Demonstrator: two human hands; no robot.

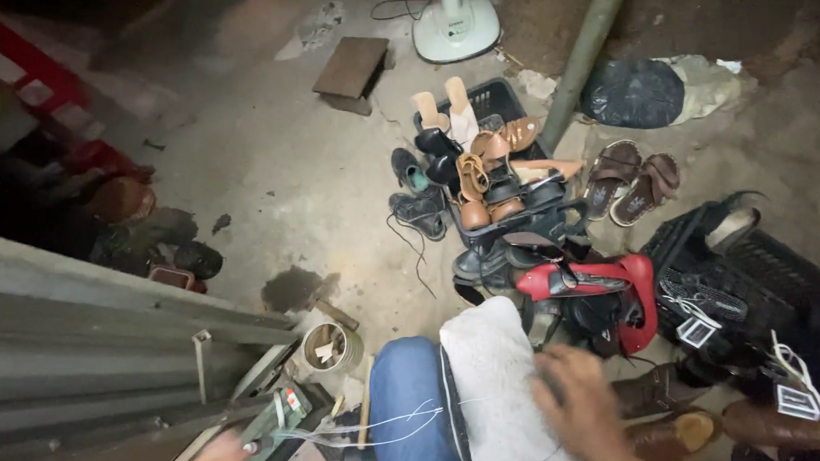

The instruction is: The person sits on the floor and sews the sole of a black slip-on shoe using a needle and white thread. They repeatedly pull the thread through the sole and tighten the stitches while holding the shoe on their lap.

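- Right hand point(584, 406): blurred, resting on the white cloth point(497, 382) over the knee; grip cannot be told.
- Left hand point(216, 460): low left, near white thread point(380, 427); grip unclear.
- Shoe basket point(501, 100): ahead, well apart.

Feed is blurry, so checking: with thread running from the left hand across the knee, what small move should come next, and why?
Probably draw the white thread taut with the left hand: it hangs slack across the knee, while the right hand rests by the white cloth.
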